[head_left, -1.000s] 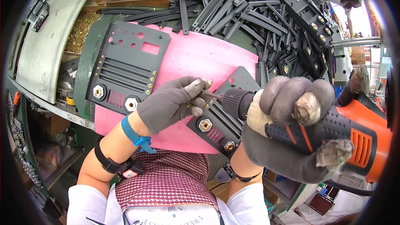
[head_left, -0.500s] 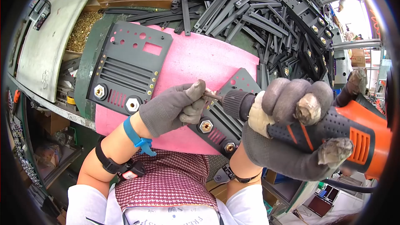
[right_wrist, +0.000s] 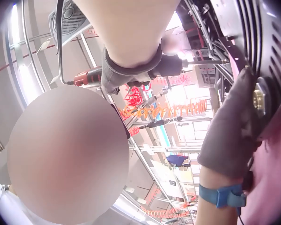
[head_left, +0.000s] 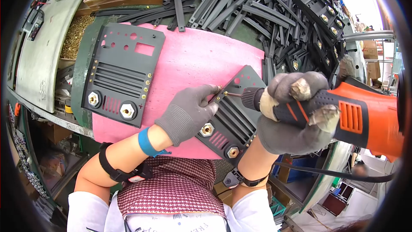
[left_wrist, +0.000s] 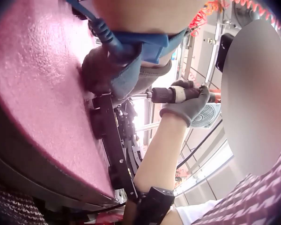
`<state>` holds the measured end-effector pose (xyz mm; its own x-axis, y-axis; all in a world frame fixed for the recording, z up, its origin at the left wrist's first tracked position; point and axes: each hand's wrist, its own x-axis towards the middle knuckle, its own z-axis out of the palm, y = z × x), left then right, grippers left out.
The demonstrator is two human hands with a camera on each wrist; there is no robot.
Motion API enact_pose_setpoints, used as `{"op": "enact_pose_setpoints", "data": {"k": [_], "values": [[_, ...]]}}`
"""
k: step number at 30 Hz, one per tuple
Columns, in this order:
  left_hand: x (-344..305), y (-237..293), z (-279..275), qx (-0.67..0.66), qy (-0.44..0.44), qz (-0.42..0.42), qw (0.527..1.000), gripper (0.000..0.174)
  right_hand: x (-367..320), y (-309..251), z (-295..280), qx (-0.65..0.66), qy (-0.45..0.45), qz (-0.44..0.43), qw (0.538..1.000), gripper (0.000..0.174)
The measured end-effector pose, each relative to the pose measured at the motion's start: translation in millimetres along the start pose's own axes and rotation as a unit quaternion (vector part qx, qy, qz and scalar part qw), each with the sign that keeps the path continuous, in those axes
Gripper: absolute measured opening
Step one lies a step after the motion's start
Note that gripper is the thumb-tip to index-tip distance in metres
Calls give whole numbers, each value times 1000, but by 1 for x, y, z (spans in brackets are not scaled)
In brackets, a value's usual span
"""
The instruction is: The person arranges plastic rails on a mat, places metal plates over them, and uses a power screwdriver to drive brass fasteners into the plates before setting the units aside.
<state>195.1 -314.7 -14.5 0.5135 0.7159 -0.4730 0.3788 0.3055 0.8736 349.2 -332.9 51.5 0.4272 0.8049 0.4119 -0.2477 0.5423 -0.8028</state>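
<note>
A grey-gloved left hand (head_left: 186, 111) reaches over the left edge of a tilted black panel (head_left: 246, 75), its forefinger stretched to the panel's edge beside the driver bit and its thumb lower, apart from it. Gripped in the gloved right hand (head_left: 294, 116) is an orange and black power screwdriver (head_left: 371, 118); its bit points left, its tip close to a small brass-coloured piece at the panel's upper left. In the right wrist view the left hand (right_wrist: 229, 136) lies along the panel, fingers extended. The left wrist view shows the driver's black chuck (left_wrist: 163, 95) beyond the left glove.
Another black panel (head_left: 116, 53) lies left on the pink mat (head_left: 193, 51). Black strips (head_left: 266, 15) are heaped behind, with more panels (head_left: 315, 6) at the back right. A box of brass-coloured pieces (head_left: 128, 1) stands back left. A cable hangs from the driver.
The left fingers no longer pinch at the bit's tip; forefinger and thumb have spread onto the panel's edge. The driver's tip has moved right and slightly down to the panel. The head view has shifted.
</note>
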Motion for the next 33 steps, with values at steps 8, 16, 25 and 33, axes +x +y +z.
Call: {"op": "enact_pose_setpoints", "data": {"k": [8, 16, 25, 33], "values": [[2, -8, -2, -76, -36, 33, 996, 50, 7, 20, -24, 30, -137, 0, 990, 48], [0, 9, -8, -1, -43, -18, 999, 47, -5, 30, 2, 68, 55, 110, 990, 41], [2, -7, -2, -72, -21, 24, 997, 45, 1, 17, 3, -12, -33, 159, 987, 40], [-21, -6, -21, 58, 18, 75, 995, 54, 6, -15, 16, -20, -103, 69, 992, 38]]}}
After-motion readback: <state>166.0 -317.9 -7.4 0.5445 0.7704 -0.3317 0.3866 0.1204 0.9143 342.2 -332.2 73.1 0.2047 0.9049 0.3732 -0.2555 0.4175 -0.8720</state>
